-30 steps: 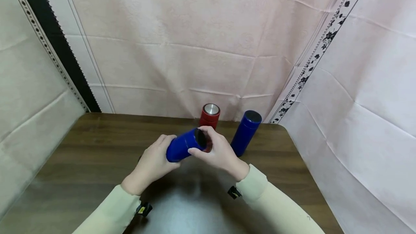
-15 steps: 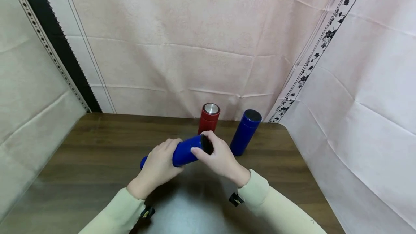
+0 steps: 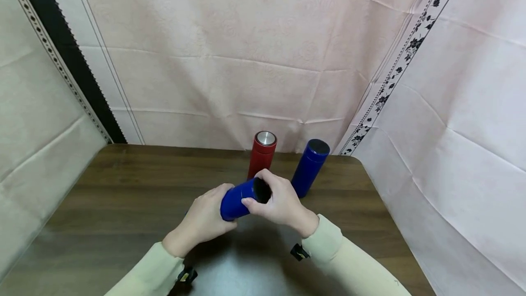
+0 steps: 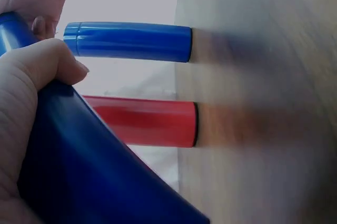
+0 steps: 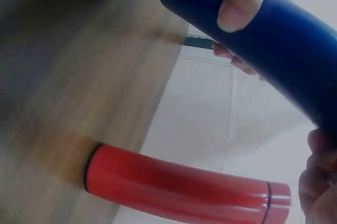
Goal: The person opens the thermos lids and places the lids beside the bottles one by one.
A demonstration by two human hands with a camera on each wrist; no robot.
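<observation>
My left hand (image 3: 205,218) grips the body of a blue thermos bottle (image 3: 236,202), which it holds tilted above the table. The dark-topped cap end points right and toward me. At that end my right hand (image 3: 281,200) pinches the cap, thumb on the near side and fingers around the far side. In the left wrist view the bottle (image 4: 100,155) slants across the lower left, its foot clear of the table. Behind the hands stands an upright red thermos (image 3: 261,156) with a silver top. A second blue thermos (image 3: 310,168), black-topped, stands to its right.
The brown wooden table (image 3: 135,186) carries both standing bottles near its back edge. Pale cloth (image 3: 230,58) hangs behind the table, and more white cloth (image 3: 452,172) covers the right side.
Both hands and the held blue thermos have come slightly toward me and to the right, showing more of the red thermos. My right hand's fingers have moved onto the cap. The standing bottles stay put.
</observation>
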